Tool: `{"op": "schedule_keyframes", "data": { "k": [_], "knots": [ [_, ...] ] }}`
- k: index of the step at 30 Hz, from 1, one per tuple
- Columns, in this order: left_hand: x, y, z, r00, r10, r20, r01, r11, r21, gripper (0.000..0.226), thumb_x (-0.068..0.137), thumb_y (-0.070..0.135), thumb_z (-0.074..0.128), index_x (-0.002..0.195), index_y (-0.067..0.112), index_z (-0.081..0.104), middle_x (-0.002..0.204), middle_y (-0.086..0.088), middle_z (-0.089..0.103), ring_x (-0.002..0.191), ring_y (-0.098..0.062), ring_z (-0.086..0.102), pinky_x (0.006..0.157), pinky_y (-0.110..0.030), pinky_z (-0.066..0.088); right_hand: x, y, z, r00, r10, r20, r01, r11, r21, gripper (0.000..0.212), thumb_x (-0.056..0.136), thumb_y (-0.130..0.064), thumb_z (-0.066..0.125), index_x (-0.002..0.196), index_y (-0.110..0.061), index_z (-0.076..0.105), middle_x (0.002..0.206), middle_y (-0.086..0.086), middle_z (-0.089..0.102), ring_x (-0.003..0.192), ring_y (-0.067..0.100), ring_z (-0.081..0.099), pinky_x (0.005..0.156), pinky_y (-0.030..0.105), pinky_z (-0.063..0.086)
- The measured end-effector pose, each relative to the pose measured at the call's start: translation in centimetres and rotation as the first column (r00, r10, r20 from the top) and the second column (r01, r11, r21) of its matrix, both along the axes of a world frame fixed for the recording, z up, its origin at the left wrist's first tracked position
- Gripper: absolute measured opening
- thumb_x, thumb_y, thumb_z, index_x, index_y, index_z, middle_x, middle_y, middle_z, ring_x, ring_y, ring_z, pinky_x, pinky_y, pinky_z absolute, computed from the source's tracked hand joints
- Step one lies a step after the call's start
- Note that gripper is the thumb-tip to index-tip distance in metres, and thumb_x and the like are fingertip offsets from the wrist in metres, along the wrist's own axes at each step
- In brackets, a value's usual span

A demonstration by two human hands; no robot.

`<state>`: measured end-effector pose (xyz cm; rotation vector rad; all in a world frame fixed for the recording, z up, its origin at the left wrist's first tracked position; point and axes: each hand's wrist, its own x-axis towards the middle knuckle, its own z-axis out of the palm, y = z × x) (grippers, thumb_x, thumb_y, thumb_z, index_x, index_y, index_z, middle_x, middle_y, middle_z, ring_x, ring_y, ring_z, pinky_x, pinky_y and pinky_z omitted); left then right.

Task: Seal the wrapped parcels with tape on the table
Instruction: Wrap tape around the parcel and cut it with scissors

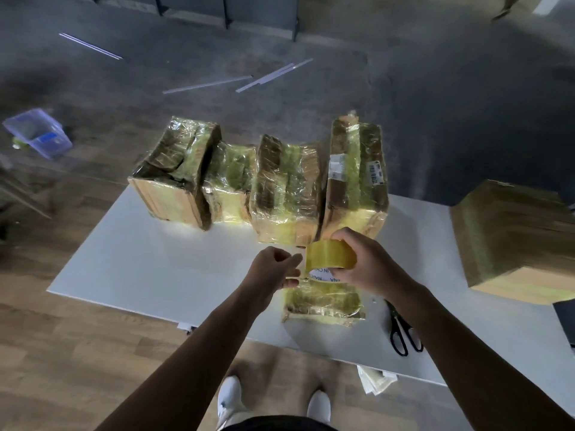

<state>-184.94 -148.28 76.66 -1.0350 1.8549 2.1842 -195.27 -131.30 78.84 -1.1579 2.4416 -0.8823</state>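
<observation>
Tape roll (330,256) in right hand (361,259)

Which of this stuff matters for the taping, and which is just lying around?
In the job: tape roll, gripped by the right hand, left hand pinching its end; small parcel beneath; four parcels in the back row; big box at right; scissors.
Lying about: plastic bin and white strips on the floor; papers below the table edge.

tape roll (330,256) translucent yellow | table (130,259) white | scissors (401,331) black | bin (39,132) clear blue
</observation>
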Motion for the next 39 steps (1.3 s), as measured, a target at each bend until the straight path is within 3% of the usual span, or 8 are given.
{"op": "schedule_keyframes", "data": {
  "k": [6, 11, 14, 18, 21, 26, 30, 39],
  "knots": [
    [0.0, -0.4, -0.8, 0.996, 0.087, 0.034, -0.083, 0.991, -0.106, 0.009, 0.091, 0.006, 0.064, 0.083, 0.003, 0.060, 0.070, -0.010, 0.062, 0.062, -0.015, 0.060, 0.058, -0.023, 0.053, -0.3, 0.0, 0.5, 0.994, 0.096, 0.059, -0.098, 0.995, 0.023, 0.051, 0.078, -0.022, 0.079, 0.117, -0.034, 0.048, 0.105, -0.022, 0.050, 0.089, -0.011, 0.051, 0.064, 0.004, 0.041],
    [0.6, -1.8, -1.2, 0.993, 0.112, 0.042, -0.103, 0.980, -0.172, 0.013, 0.092, 0.004, 0.060, 0.079, 0.002, 0.059, 0.069, -0.011, 0.060, 0.063, -0.017, 0.058, 0.062, -0.026, 0.054, -1.4, 0.9, 0.5, 0.977, 0.208, -0.052, -0.185, 0.939, 0.289, 0.059, 0.078, -0.027, 0.078, 0.131, -0.024, 0.053, 0.126, 0.000, 0.057, 0.107, 0.017, 0.056, 0.080, 0.020, 0.041],
    [1.1, -1.8, -2.0, 0.994, 0.067, 0.082, -0.054, 0.988, -0.143, 0.013, 0.093, 0.003, 0.058, 0.080, 0.001, 0.057, 0.069, -0.010, 0.057, 0.063, -0.016, 0.056, 0.059, -0.025, 0.053, -1.4, 0.8, 0.3, 0.973, 0.227, -0.042, -0.195, 0.905, 0.378, 0.057, 0.079, -0.029, 0.075, 0.130, -0.031, 0.050, 0.126, -0.004, 0.056, 0.105, 0.017, 0.055, 0.077, 0.026, 0.041],
    [1.7, -1.7, -3.5, 0.982, 0.148, 0.117, -0.147, 0.989, -0.016, 0.016, 0.093, 0.006, 0.059, 0.078, -0.001, 0.058, 0.067, -0.009, 0.051, 0.060, -0.016, 0.050, 0.058, -0.023, 0.048, -1.2, 1.2, -0.1, 0.987, 0.113, 0.113, -0.142, 0.946, 0.291, 0.057, 0.079, -0.018, 0.071, 0.116, -0.052, 0.043, 0.106, -0.027, 0.050, 0.088, 0.001, 0.054, 0.062, 0.012, 0.039],
    [2.2, -1.8, -4.2, 0.979, 0.179, 0.097, -0.180, 0.984, -0.003, 0.024, 0.089, 0.017, 0.068, 0.076, -0.001, 0.058, 0.064, -0.007, 0.050, 0.059, -0.016, 0.049, 0.060, -0.023, 0.048, -1.0, 1.5, -0.6, 0.986, 0.024, 0.163, -0.056, 0.979, 0.197, 0.061, 0.078, -0.008, 0.068, 0.103, -0.057, 0.043, 0.100, -0.025, 0.050, 0.087, 0.001, 0.054, 0.060, 0.011, 0.043],
    [2.2, -1.5, -5.1, 0.981, 0.162, 0.109, -0.147, 0.981, -0.128, 0.023, 0.089, 0.012, 0.068, 0.071, 0.003, 0.057, 0.065, -0.008, 0.055, 0.060, -0.018, 0.055, 0.071, -0.037, 0.054, -0.6, 1.2, -1.2, 0.990, 0.136, -0.044, -0.125, 0.974, 0.191, 0.052, 0.074, -0.016, 0.079, 0.120, -0.030, 0.059, 0.115, -0.008, 0.063, 0.096, 0.016, 0.059, 0.077, 0.026, 0.049],
    [3.0, -2.5, -6.0, 0.969, 0.210, 0.129, -0.184, 0.964, -0.191, 0.019, 0.090, 0.015, 0.067, 0.080, 0.001, 0.061, 0.065, -0.008, 0.058, 0.061, -0.019, 0.056, 0.072, -0.037, 0.054, -0.9, 1.0, -1.2, 0.937, 0.254, -0.240, -0.150, 0.912, 0.382, 0.059, 0.069, -0.033, 0.084, 0.124, -0.026, 0.062, 0.098, 0.002, 0.067, 0.079, 0.024, 0.064, 0.067, 0.025, 0.043],
    [2.4, -3.5, -7.7, 0.959, 0.236, 0.156, -0.223, 0.970, -0.097, 0.017, 0.091, 0.014, 0.065, 0.084, -0.001, 0.062, 0.073, -0.011, 0.057, 0.066, -0.021, 0.055, 0.071, -0.033, 0.052, -1.0, -2.3, 0.2, 0.933, 0.283, -0.222, -0.113, 0.817, 0.565, 0.052, 0.087, -0.032, 0.065, 0.136, -0.031, 0.049, 0.123, -0.004, 0.057, 0.095, 0.013, 0.052, 0.075, 0.019, 0.028]
  ]
}}
